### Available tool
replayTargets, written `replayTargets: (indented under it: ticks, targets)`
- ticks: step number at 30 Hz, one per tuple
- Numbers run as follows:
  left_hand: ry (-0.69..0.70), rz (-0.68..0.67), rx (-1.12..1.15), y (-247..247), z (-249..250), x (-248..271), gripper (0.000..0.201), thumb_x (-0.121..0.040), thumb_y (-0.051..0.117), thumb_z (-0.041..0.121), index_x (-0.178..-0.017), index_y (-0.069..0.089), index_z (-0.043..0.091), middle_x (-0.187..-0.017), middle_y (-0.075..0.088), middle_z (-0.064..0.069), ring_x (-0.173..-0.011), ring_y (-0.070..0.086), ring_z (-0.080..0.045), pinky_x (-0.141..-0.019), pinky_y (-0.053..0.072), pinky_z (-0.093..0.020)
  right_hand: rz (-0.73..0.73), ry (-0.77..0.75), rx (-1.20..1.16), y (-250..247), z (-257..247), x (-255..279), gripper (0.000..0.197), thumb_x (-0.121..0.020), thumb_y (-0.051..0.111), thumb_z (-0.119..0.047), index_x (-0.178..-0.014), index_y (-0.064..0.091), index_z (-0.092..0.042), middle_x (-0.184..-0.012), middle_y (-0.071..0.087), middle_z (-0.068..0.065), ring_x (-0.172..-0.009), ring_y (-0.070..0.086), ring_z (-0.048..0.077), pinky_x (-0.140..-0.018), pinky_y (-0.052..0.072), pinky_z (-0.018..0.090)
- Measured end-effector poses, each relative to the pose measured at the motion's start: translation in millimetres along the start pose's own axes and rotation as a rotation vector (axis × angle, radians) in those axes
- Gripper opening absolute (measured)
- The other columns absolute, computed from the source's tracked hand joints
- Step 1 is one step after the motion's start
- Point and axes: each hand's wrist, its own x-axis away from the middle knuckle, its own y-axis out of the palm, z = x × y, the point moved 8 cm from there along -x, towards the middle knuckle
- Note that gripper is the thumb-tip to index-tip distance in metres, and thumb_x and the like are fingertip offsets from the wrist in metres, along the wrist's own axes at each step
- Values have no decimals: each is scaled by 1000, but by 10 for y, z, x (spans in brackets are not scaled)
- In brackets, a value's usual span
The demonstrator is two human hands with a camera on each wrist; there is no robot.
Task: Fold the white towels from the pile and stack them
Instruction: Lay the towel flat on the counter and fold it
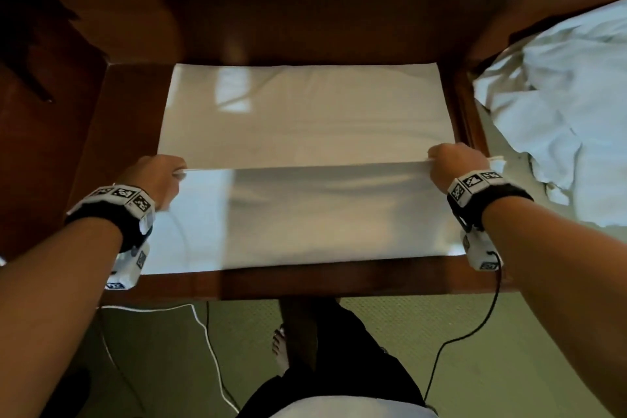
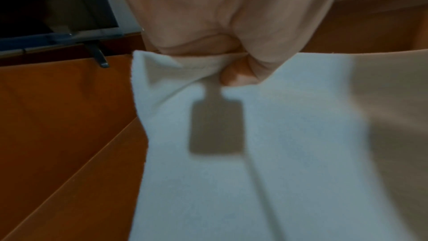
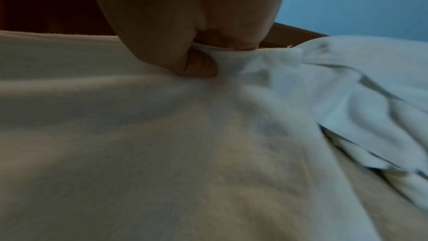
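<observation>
A white towel lies spread on the dark wooden table. Its near half is lifted and stretched taut between my hands above the part lying flat. My left hand pinches the towel's left corner, and the left wrist view shows the towel gripped by that hand with the thumb on top. My right hand pinches the right corner; in the right wrist view the thumb of this hand presses the towel hem. A crumpled pile of white towels lies at the right.
The table has a raised wooden back and side frame. A screen's foot stands on the wood at far left. Cables trail over the green carpet beside my feet. The pile lies close to my right hand.
</observation>
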Motion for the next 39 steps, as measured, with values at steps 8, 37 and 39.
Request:
replayTargets:
  ticks: [8, 37, 39]
  targets:
    - [-52, 13, -42, 125, 99, -731, 24, -91, 56, 4, -69, 56, 14, -66, 57, -11, -66, 55, -34, -62, 48, -36, -42, -21, 3, 132, -96, -723, 17, -89, 49, -6, -83, 58, -19, -87, 63, 11, -87, 62, 35, -79, 50, 42]
    - [181, 11, -184, 1686, -10, 665, 82, -90, 13, 75, -160, 4, 35, -168, 0, -8, -152, 5, -42, -117, 15, -61, 2, -55, -211, 1773, -212, 789, 72, -92, 11, -70, -154, -11, -42, -163, -24, -4, -151, -19, 25, -121, -1, 54]
    - [179, 7, -168, 1662, 17, 718, 84, -88, 17, 76, -160, 11, 33, -168, 3, -8, -151, 7, -42, -117, 16, -61, 1, -14, -232, 1763, -220, 855, 75, -91, 12, -71, -156, -4, -39, -164, -20, -2, -151, -16, 26, -121, 2, 55]
